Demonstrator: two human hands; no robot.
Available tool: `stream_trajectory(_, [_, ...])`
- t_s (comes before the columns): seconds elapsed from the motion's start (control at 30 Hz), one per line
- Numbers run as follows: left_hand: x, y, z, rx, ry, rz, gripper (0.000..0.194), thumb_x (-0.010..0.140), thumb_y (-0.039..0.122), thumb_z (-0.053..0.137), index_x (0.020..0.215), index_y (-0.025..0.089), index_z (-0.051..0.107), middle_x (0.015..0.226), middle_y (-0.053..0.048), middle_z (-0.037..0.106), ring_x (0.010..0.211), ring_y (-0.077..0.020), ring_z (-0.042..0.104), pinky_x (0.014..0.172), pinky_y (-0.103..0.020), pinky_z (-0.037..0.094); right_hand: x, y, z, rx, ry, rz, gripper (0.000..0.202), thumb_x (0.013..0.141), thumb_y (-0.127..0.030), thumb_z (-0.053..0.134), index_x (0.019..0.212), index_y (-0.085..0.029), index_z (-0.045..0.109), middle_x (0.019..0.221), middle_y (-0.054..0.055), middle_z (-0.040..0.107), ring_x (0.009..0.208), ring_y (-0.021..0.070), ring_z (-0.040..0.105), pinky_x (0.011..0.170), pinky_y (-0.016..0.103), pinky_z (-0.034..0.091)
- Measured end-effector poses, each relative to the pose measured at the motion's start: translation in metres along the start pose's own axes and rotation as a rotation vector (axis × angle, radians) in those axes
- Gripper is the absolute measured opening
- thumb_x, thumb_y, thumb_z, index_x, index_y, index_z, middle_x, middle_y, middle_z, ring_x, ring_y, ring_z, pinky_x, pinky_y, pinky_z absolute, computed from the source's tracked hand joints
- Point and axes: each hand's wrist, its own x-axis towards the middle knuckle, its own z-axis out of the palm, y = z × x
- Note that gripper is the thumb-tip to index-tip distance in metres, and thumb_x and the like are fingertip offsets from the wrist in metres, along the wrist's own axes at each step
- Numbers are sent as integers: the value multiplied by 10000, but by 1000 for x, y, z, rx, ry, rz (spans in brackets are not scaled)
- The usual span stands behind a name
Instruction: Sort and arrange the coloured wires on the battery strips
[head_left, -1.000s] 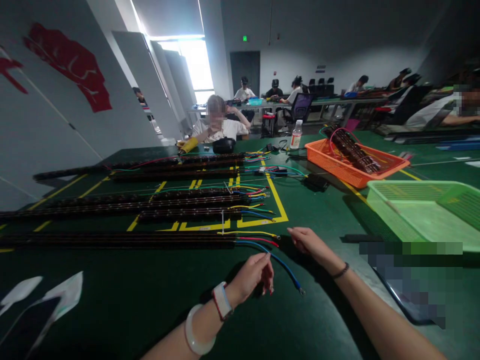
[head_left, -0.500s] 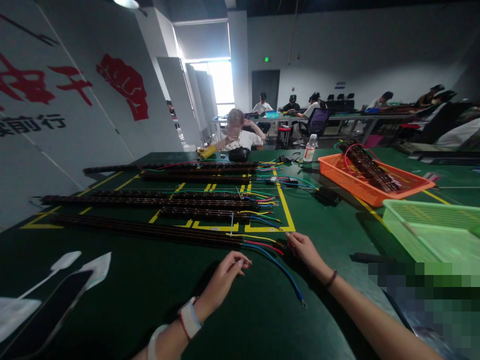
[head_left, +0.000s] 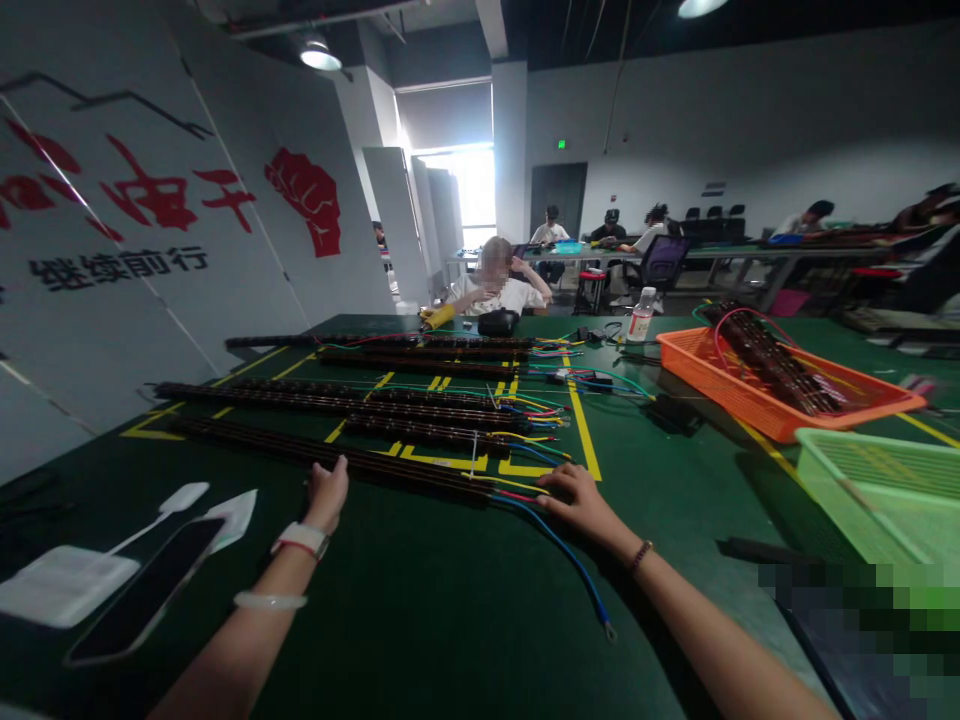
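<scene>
A long dark cable bundle (head_left: 405,475) lies nearest me on the green table, with yellow, red and blue wires coming from its right end. My left hand (head_left: 328,492) is at its near edge, thumb and fingers apart; some fingers are hidden. My right hand (head_left: 581,505) is over the yellow and red wire ends, fingers bent and spread, covering their tips. The blue wire (head_left: 574,555) curves toward me below this hand and ends in a ring terminal (head_left: 610,632). A white tie (head_left: 474,455) stands up near the bundle's right end.
More cable bundles (head_left: 427,400) lie behind, over yellow tape marks. At right are an orange basket (head_left: 720,385) holding a bundle and a green basket (head_left: 832,490). A phone (head_left: 150,590) and white charger (head_left: 67,585) lie at left. A bottle (head_left: 641,315) and a seated person (head_left: 499,285) are beyond.
My left hand has moved left along the near bundle to its edge. My right hand has come left onto the wire ends. The camera view has tilted up and turned left.
</scene>
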Motion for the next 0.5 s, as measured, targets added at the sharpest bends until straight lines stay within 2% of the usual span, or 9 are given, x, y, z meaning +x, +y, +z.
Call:
stream_trajectory(0.1, [7,3,10,-31,3,-63,764,837,460,374,1386,-43,205,1427,-293,274,1366,-349,175,1104,-498,145,-4,-3,2,-117,-67,-57,323,791,-510,589,908,-220,670,942,56,604,913,217,503,848,362,368])
stream_trajectory(0.2, [8,7,18,-67,23,-66,802,831,444,399,1405,-45,125,1449,-282,232,1375,-327,159,1121,-478,98,-3,-6,2,-142,-68,-71,310,841,-478,542,773,-200,662,828,37,613,839,189,516,811,333,358])
stream_trajectory(0.3, [9,9,25,-104,40,-62,796,829,419,415,1420,-8,97,1457,-250,247,1371,-307,188,1127,-449,126,2,-4,0,-146,9,-40,364,876,-477,489,721,-196,661,769,30,613,785,173,519,771,311,350])
stream_trajectory(0.4, [11,13,33,-134,35,-57,770,822,398,434,1426,30,130,1438,-226,309,1354,-310,242,1110,-436,206,7,3,-1,-182,115,16,401,877,-492,474,691,-192,663,728,36,604,743,172,516,730,300,348])
stream_trajectory(0.5, [14,18,43,-160,20,-39,757,797,357,476,1416,39,179,1394,-229,382,1321,-316,316,1081,-429,270,7,14,-4,-210,141,70,418,873,-511,461,692,-200,673,719,43,604,732,179,527,704,295,354])
